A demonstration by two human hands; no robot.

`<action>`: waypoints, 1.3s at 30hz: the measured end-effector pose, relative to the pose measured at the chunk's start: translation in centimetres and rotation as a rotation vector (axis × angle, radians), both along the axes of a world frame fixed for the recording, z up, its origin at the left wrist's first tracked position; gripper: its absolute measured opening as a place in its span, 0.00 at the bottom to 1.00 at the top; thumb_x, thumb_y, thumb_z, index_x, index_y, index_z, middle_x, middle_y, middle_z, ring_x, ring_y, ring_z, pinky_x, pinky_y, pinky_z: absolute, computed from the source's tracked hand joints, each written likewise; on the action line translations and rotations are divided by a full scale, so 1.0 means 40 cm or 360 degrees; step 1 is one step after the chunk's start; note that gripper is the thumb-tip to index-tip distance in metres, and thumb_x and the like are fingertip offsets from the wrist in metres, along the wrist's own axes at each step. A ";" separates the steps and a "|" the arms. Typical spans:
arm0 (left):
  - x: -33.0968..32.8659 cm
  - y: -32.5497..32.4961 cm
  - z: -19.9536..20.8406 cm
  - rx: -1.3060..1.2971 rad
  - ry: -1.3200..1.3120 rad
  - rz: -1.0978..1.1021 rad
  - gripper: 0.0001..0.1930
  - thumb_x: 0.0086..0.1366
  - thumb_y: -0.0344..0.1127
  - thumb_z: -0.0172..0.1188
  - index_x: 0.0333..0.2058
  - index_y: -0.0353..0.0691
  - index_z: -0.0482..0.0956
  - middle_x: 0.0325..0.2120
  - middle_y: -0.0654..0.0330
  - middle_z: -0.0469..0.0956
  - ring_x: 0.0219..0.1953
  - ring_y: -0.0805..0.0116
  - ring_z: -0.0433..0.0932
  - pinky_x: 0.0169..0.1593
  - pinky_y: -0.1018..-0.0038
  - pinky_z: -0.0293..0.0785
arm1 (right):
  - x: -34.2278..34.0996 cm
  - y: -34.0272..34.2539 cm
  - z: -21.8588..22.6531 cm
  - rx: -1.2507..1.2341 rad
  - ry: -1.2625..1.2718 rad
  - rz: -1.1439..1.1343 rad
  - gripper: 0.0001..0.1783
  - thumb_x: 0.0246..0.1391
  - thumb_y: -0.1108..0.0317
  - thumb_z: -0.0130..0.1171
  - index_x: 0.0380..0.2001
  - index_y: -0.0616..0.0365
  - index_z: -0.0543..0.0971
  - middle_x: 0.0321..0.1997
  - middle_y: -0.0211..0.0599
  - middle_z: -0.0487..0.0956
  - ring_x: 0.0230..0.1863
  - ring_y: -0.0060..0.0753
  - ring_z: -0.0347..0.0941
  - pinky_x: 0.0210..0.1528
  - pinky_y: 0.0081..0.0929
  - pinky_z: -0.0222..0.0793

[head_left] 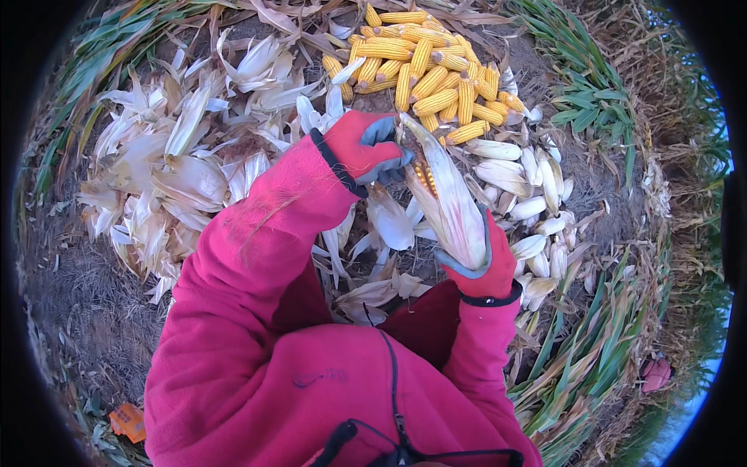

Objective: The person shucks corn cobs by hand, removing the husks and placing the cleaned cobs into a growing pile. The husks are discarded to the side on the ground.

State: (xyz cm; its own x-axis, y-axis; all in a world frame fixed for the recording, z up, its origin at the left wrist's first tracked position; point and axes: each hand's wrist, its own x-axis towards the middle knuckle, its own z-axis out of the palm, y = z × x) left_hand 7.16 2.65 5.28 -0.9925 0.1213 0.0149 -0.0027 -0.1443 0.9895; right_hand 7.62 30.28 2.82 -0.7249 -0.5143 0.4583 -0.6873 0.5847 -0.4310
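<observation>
A corn ear (451, 206) in pale, purple-tinged husk is held tilted in front of me, its tip pointing away. Along its left side the husk is parted, and a strip of yellow-orange kernels (425, 179) shows. Wrapped around its thick lower end is my right hand (484, 261), in a red and grey work glove. My left hand (369, 152), gloved the same way, is closed at the upper left of the ear, with a strip of husk at its fingertips. Its exact grip is partly hidden by the fingers.
Husked yellow cobs (420, 70) lie heaped at the far middle. Unhusked ears (533, 194) are piled to the right. Loose husks (156, 179) cover the ground at left. Green stalks (599, 350) lie at right; an orange packet (128, 422) is at lower left.
</observation>
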 end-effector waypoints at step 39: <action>-0.036 0.006 -0.039 -0.0864 0.0818 0.0619 0.22 0.63 0.52 0.47 0.25 0.37 0.75 0.12 0.57 0.70 0.14 0.65 0.70 0.20 0.71 0.65 | 0.031 -0.037 -0.073 -0.0489 -0.0684 0.0114 0.48 0.26 0.64 0.73 0.54 0.66 0.63 0.47 0.48 0.74 0.48 0.40 0.72 0.50 0.33 0.66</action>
